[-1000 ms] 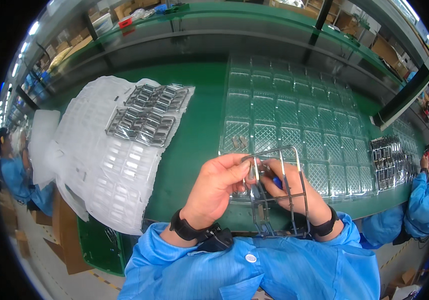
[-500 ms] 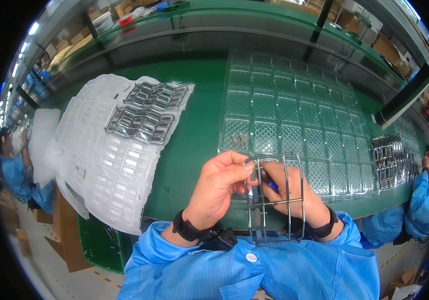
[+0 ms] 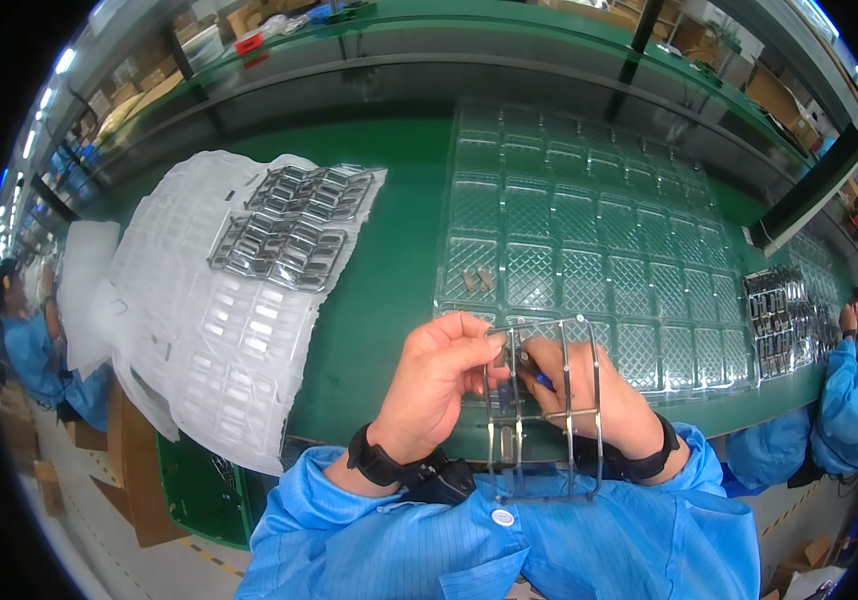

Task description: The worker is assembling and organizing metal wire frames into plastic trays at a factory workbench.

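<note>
My left hand [image 3: 427, 385] pinches the upper left edge of a dark moulded sprue frame [image 3: 569, 440], a thin grid of bars held upright before my chest. A few small flat parts still hang on its left bars. Behind the frame, my right hand [image 3: 617, 400] is closed around a small blue-handled tool [image 3: 545, 381]. Its dark head is close to my left fingertips, and my fingers and the bars partly hide it. Beyond my hands lies a clear plastic tray [image 3: 502, 238] of square compartments. Two small greyish parts [image 3: 485, 278] rest in one compartment at its near left.
At left, a stack of dark sprue frames [image 3: 284, 235] lies on white foam sheeting [image 3: 164, 260]. More dark parts [image 3: 774, 320] fill a tray at right. A green bin [image 3: 189, 490] stands below the table's left side. Co-workers in blue sit at far left and right.
The sprue frame has tilted slightly and shifted a little down and left. My hands have sunk slightly with it, keeping their grips. The tray's two parts look the same.
</note>
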